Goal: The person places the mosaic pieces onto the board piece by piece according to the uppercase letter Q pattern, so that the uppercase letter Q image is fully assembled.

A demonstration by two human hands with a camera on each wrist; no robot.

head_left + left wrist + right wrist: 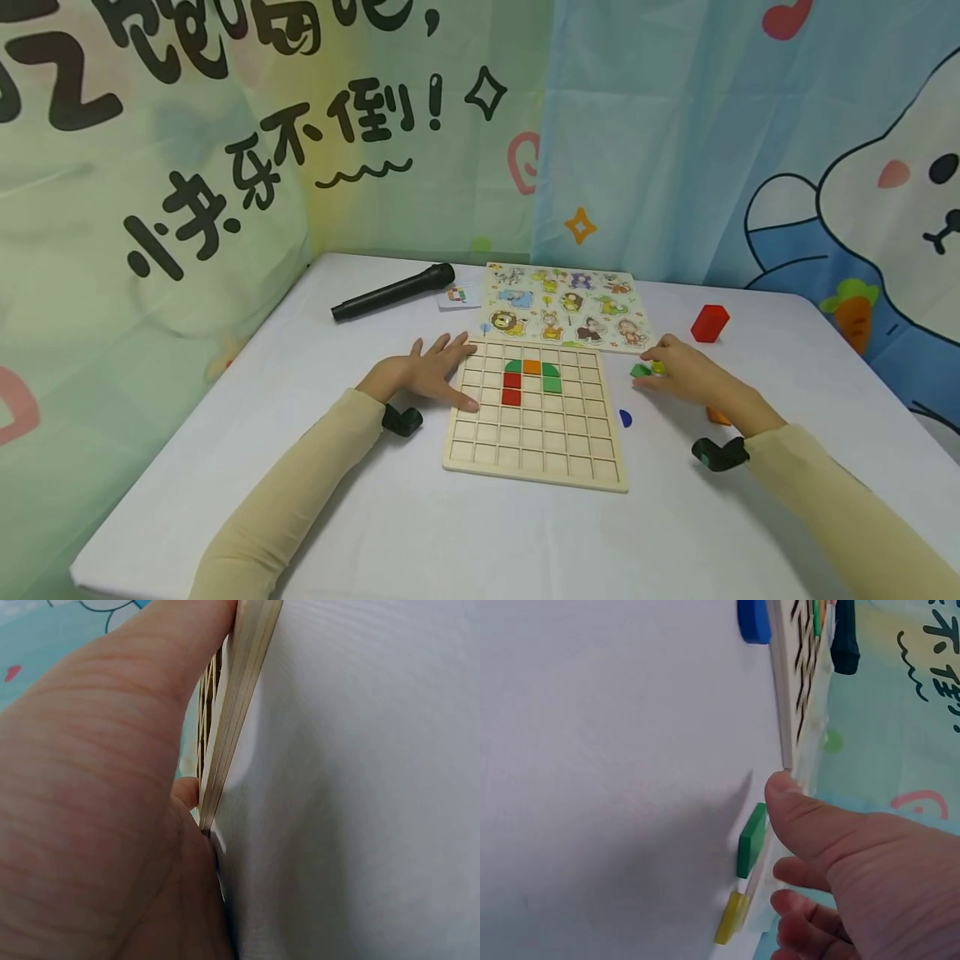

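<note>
My left hand (pixel 431 375) spreads its fingers along the left edge of a wooden grid board (pixel 534 454), thumb and fingertips touching its rim. In the left wrist view, the board's side edge (pixel 238 712) shows beside the thumb. Red squares (pixel 512 388), an orange square (pixel 532 367) and green pieces (pixel 551 377) sit in the grid's upper part. My right hand (pixel 678 367) hovers at a green block (pixel 751 841) and a yellow block (pixel 731 918) right of the board. Its thumb and fingers are apart, with nothing visible between them.
A blue half-round piece (pixel 626 418) lies right of the board. A red block (pixel 709 323) stands farther back, and an orange block (pixel 717 416) is partly hidden by the right wrist. Behind are an animal puzzle board (pixel 564 305), a card (pixel 458 297) and a black microphone (pixel 393 292).
</note>
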